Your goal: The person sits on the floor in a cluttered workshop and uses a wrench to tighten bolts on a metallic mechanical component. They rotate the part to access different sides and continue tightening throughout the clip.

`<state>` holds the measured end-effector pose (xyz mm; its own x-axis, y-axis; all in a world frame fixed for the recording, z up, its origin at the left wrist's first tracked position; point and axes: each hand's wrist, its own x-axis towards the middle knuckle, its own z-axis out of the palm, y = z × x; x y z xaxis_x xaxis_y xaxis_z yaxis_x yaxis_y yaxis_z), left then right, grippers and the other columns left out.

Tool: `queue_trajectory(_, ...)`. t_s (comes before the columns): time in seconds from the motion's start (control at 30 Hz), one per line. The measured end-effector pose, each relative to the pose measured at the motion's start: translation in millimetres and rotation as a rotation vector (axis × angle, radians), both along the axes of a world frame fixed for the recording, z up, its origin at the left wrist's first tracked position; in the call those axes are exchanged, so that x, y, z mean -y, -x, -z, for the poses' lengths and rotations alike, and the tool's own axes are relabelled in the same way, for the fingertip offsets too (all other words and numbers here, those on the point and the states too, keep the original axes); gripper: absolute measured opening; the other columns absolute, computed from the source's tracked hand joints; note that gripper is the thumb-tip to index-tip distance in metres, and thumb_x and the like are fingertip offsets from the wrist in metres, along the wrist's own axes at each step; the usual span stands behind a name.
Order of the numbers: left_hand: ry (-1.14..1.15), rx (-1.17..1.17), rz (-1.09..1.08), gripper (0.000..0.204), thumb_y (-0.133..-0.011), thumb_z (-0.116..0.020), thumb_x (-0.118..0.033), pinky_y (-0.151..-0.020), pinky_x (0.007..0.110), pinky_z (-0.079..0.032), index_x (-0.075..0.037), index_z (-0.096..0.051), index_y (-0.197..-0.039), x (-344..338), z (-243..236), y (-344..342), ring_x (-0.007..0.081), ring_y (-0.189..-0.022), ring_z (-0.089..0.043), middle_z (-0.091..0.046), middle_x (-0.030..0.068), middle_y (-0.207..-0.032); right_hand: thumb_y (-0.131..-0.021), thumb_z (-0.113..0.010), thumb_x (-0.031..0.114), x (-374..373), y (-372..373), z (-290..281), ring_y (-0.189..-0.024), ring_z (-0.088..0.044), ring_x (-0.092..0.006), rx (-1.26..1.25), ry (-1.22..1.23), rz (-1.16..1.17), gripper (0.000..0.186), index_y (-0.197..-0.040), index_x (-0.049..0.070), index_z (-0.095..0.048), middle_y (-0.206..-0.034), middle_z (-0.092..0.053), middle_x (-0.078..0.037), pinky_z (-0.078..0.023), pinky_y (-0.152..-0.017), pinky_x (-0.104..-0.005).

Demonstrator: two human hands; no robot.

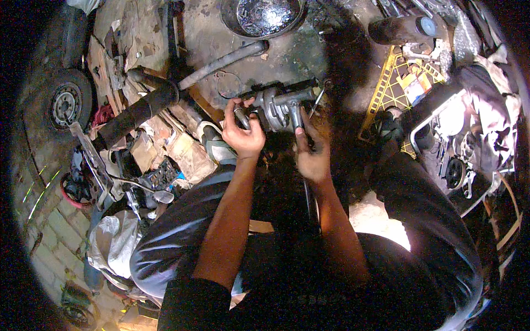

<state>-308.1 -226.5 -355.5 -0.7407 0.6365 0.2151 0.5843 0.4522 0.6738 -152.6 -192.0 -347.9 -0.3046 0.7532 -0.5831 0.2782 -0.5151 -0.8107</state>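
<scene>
Both our hands work at a grey metal engine part (279, 107) held over the oily floor at about twelve o'clock from our knees. Our left hand (242, 131) grips its round end at nine o'clock; our right hand (310, 154) is closed around a thin tool (298, 122) at five o'clock. A metal bowl (229, 19) sits beyond, a yellow crate (386, 83) at two o'clock.

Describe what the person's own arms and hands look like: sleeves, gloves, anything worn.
Both forearms are bare from the elbow down. The left hand and right hand wear no gloves. Dark sleeves end near the elbows. No watch, ring or band can be made out.
</scene>
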Motion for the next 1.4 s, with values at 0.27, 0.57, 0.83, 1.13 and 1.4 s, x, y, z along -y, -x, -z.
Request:
queue_trajectory(0.27,-0.037,0.070,-0.008,0.048,-0.072,-0.056,-0.003,-0.088,0.038,-0.052,0.004,-0.054,-0.120,1,5,1,0.0315,-0.091,-0.070,-0.074,0.0146,-0.097,-0.102,-0.057,0.024,4,0,9,-0.063,-0.048,-0.0087,0.034,0.022,0.058,0.039,-0.141,0.015,-0.054,-0.080,-0.057,-0.001,-0.041,-0.054,-0.0257)
queue_trajectory(0.57,-0.010,0.027,-0.016,0.049,-0.073,-0.056,-0.005,-0.088,0.039,-0.052,0.004,-0.054,-0.121,0,0,-1,0.0329,-0.091,-0.069,-0.074,0.0146,-0.096,-0.102,-0.057,0.024,-4,-2,-2,-0.075,-0.055,-0.0144,0.003,0.091,-0.031,0.033,-0.130,0.007,-0.058,-0.085,-0.061,-0.007,-0.047,-0.070,-0.0314)
queue_trajectory(0.83,-0.011,0.007,-0.014,0.045,-0.075,-0.054,-0.005,-0.086,0.038,-0.053,0.004,-0.055,-0.119,0,0,0,0.0298,-0.089,-0.071,-0.074,0.0142,-0.096,-0.104,-0.052,0.017,-4,0,0,-0.064,-0.044,-0.0061,0.013,-0.016,-0.021,0.043,-0.146,0.013,-0.050,-0.095,-0.061,0.001,-0.041,-0.057,-0.0231)
queue_trajectory(1.13,0.049,-0.100,-0.051,0.043,-0.073,-0.060,-0.008,-0.081,0.041,-0.053,-0.001,-0.058,-0.116,-3,-3,1,0.0336,-0.087,-0.070,-0.075,0.0132,-0.093,-0.103,-0.050,0.014,-13,2,1,-0.066,-0.047,-0.0079,0.034,-0.382,-0.147,0.042,-0.145,0.010,-0.052,-0.107,-0.064,-0.005,-0.044,-0.060,-0.0252)
queue_trajectory(1.4,0.097,-0.038,-0.168,0.040,-0.074,-0.062,-0.011,-0.084,0.042,-0.053,-0.005,-0.061,-0.113,1,-1,-2,0.0359,-0.092,-0.070,-0.075,0.0125,-0.094,-0.096,-0.062,0.019,-37,-43,22,-0.086,-0.060,-0.0241,0.175,-0.293,0.076,0.057,-0.149,0.011,-0.043,-0.108,-0.065,-0.015,-0.050,-0.078,-0.0362)
